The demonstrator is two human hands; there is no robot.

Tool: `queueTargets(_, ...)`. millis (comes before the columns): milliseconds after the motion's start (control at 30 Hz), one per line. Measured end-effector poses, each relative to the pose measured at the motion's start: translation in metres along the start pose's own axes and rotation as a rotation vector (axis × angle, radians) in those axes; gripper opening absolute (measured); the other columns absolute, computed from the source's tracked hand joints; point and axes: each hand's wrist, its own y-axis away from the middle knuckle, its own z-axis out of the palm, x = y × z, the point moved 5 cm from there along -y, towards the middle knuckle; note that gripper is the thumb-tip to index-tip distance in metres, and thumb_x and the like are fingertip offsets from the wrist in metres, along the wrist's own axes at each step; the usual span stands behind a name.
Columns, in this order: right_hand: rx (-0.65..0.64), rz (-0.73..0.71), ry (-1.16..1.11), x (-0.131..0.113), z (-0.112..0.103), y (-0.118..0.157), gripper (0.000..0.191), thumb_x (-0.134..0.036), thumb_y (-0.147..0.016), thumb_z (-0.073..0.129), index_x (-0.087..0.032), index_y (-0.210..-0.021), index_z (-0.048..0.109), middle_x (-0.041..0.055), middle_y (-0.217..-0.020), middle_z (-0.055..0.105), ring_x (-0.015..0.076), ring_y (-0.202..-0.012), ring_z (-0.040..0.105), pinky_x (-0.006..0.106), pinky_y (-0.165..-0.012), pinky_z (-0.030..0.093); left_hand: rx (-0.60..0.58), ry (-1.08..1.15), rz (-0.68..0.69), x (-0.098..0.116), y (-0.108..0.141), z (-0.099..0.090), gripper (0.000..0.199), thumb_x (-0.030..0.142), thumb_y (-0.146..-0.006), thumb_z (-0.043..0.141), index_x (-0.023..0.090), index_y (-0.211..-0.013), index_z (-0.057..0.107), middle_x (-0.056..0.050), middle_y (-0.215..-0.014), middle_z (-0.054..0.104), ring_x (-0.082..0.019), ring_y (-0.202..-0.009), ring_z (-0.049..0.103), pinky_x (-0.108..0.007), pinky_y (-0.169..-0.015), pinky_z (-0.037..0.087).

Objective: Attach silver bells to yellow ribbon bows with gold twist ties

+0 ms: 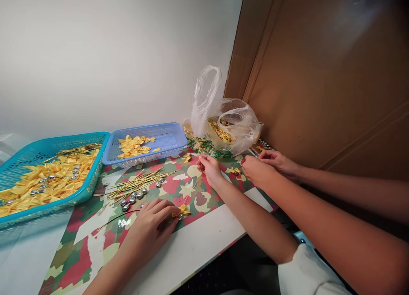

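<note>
My left hand point(156, 220) rests low over the patterned table cover, its thumb and fingers pinched on a small yellow ribbon bow point(184, 210) with a shiny silver ball point(180, 217) at it. Farther up and to the right, my right hand point(210, 169) is closed in a pinch. A faint thin strand seems to run from the bow toward these fingertips; its end is hidden. Beyond my left hand lie several silver balls point(132, 200) and a loose bundle of thin gold ties point(137, 184). One dark, thin tie point(116, 219) reaches out to the left of my wrist.
At left stands a teal basket point(100, 167) of yellow bows and silver balls. Beside it is a blue basket point(169, 140) with more bows. A clear plastic bag point(241, 120) holds small gold pieces. At right, a co-worker's hands point(262, 172) work near a cardboard panel point(319, 82).
</note>
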Motion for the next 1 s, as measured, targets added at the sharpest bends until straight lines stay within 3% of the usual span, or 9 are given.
queueTargets(533,0.035,-0.035,0.057,0.011,-0.008,-0.018,0.017,-0.033,-0.074,0.072,-0.02,-0.074,0.062,-0.0046,-0.058,0.059,0.0083,-0.048,0.049,0.021,-0.049,0.037,-0.086,0.01,0.019,0.003,-0.002,0.005,0.017,0.027,-0.092,0.052,0.026,-0.09,0.069,-0.003,-0.081,0.07,-0.02,-0.075,0.061,-0.032,-0.067,0.046)
queueTargets(767,0.025,-0.009,0.102,0.009,-0.008,-0.019,0.017,-0.031,-0.082,0.069,-0.016,-0.076,0.061,-0.0043,-0.058,0.057,0.0053,-0.045,0.043,0.02,-0.047,0.038,-0.064,0.038,0.046,0.007,-0.001,0.003,0.02,0.023,-0.092,0.051,0.025,-0.085,0.069,-0.001,-0.077,0.069,-0.018,-0.071,0.06,-0.031,-0.066,0.044)
queueTargets(833,0.015,0.015,0.126,0.013,-0.004,-0.018,0.016,-0.03,-0.088,0.064,-0.014,-0.087,0.063,-0.0001,-0.072,0.062,0.0067,-0.053,0.051,0.021,-0.053,0.046,-0.065,0.045,0.052,0.009,-0.002,0.003,0.021,0.021,-0.092,0.05,0.025,-0.085,0.069,-0.001,-0.076,0.069,-0.017,-0.07,0.059,-0.031,-0.067,0.044)
queueTargets(933,-0.013,0.043,0.162,0.008,-0.005,-0.016,0.023,-0.032,-0.092,0.061,-0.014,-0.105,0.063,0.006,-0.097,0.066,0.0144,-0.08,0.063,0.03,-0.069,0.055,-0.064,0.049,0.063,0.012,-0.002,0.003,0.022,0.019,-0.092,0.049,0.025,-0.086,0.069,0.0,-0.077,0.068,-0.017,-0.07,0.059,-0.031,-0.067,0.043)
queueTargets(1000,-0.037,0.043,0.174,-0.013,-0.019,-0.015,0.013,-0.028,-0.086,0.067,-0.017,-0.094,0.067,0.003,-0.084,0.066,0.0154,-0.079,0.063,0.027,-0.063,0.053,-0.064,0.05,0.068,0.013,-0.002,0.003,0.021,0.019,-0.093,0.049,0.025,-0.088,0.068,-0.001,-0.078,0.068,-0.017,-0.071,0.059,-0.031,-0.067,0.043)
